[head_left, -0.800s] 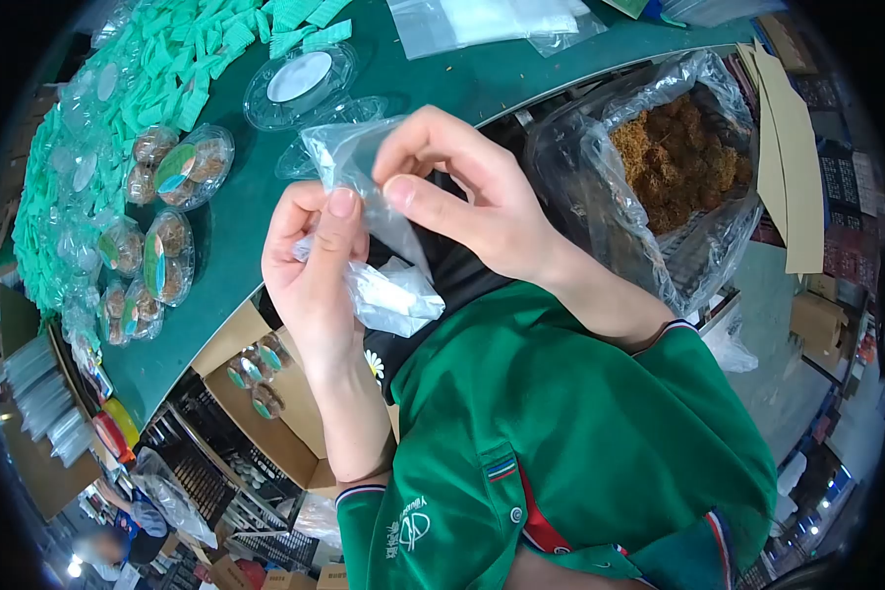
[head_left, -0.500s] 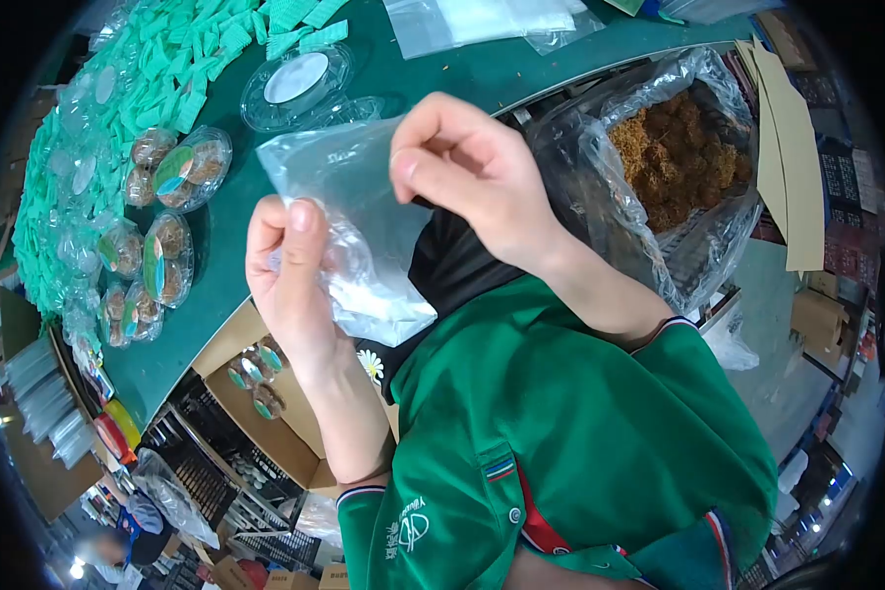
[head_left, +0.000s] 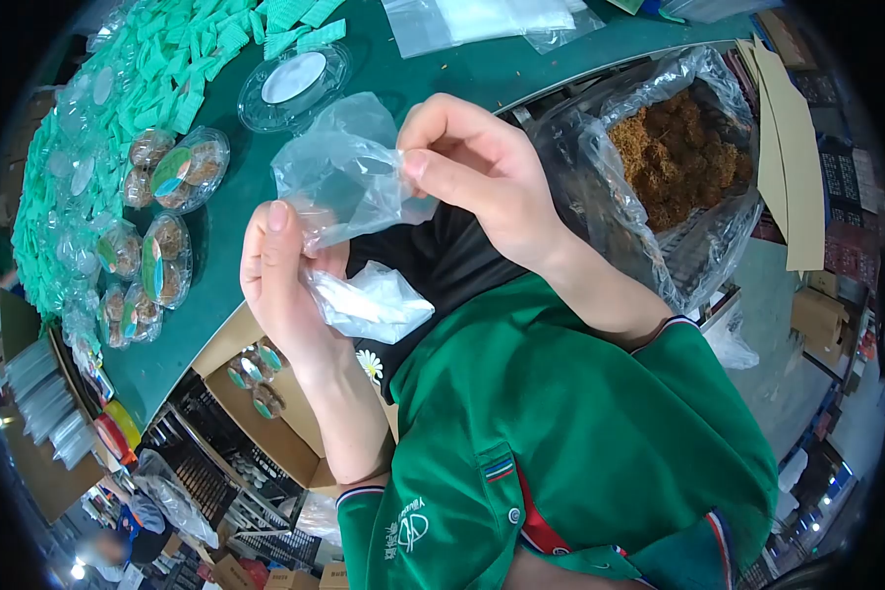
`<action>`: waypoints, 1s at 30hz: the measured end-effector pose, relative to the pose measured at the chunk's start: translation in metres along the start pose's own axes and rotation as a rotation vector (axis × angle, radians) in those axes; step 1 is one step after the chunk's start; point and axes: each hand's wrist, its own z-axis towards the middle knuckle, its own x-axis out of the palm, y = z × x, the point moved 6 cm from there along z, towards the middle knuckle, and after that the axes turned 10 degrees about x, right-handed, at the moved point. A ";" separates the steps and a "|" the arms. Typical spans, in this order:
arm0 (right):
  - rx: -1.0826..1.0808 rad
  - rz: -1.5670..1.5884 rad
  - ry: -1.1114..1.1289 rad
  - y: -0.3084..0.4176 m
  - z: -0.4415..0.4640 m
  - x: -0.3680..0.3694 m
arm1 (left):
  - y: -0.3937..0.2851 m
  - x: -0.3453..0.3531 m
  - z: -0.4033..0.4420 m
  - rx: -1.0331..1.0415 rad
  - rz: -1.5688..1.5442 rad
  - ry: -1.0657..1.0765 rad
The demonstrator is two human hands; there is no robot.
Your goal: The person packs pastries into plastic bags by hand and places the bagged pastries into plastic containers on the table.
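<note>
Between my two hands a thin clear plastic bag [head_left: 339,167] is stretched out above the table edge. My left hand [head_left: 290,280] is closed, pinching the bag's lower left side between thumb and fingers. A crumpled whitish plastic bundle [head_left: 374,303] hangs from the same hand, by the palm; whether it joins the clear bag I cannot tell. With thumb and forefinger, my right hand [head_left: 487,177] pinches the bag's right edge. Just beyond the bag, a clear plastic container [head_left: 295,87] with a white round label lies on the green table [head_left: 231,246].
Several clear packs of brown balls [head_left: 167,261] sit at the left, beside a heap of green strips [head_left: 182,74]. A plastic-lined crate holds brown fibrous clumps [head_left: 678,157] at the right. A cardboard box [head_left: 295,418] stands below the table edge. Flat plastic bags [head_left: 482,22] lie at the back.
The clear bag has been pulled up and spread apart from the whitish bundle below it. My right hand's pinch has closed on the bag's edge; my left hand has barely moved.
</note>
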 end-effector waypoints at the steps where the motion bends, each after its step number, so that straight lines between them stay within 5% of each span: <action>1: -0.014 -0.004 -0.010 0.000 -0.001 -0.001 | -0.001 0.001 0.000 0.006 0.013 0.006; 7: -0.057 -0.055 -0.125 0.005 0.003 -0.025 | -0.005 -0.005 0.002 0.015 -0.184 0.076; 9: -0.220 -0.284 -0.265 0.014 0.001 -0.028 | -0.004 -0.004 0.001 0.021 -0.042 0.021; 11: -0.592 -0.640 -0.189 0.050 -0.017 -0.012 | -0.001 0.002 -0.002 0.015 0.165 0.045; 12: -0.693 -0.685 -0.070 0.064 -0.027 0.002 | 0.003 0.010 -0.001 0.044 0.161 0.223; 15: -0.500 -0.593 0.051 0.041 -0.025 0.012 | 0.008 0.029 -0.011 -0.023 0.250 0.280; 19: 0.109 -0.166 0.104 -0.024 -0.016 -0.004 | 0.006 0.043 -0.015 0.135 0.596 0.393; 22: -0.016 -0.852 0.209 -0.033 -0.012 0.004 | 0.015 0.061 -0.028 0.272 0.770 0.591; 25: 0.029 -0.846 0.370 -0.066 0.008 -0.015 | 0.036 0.088 -0.049 0.399 0.997 0.887; 28: 0.353 0.275 0.451 -0.062 0.025 -0.026 | 0.057 0.101 -0.053 0.292 0.904 0.939; 30: 0.103 0.093 0.116 -0.023 0.004 -0.080 | 0.070 0.104 -0.058 0.162 0.861 1.007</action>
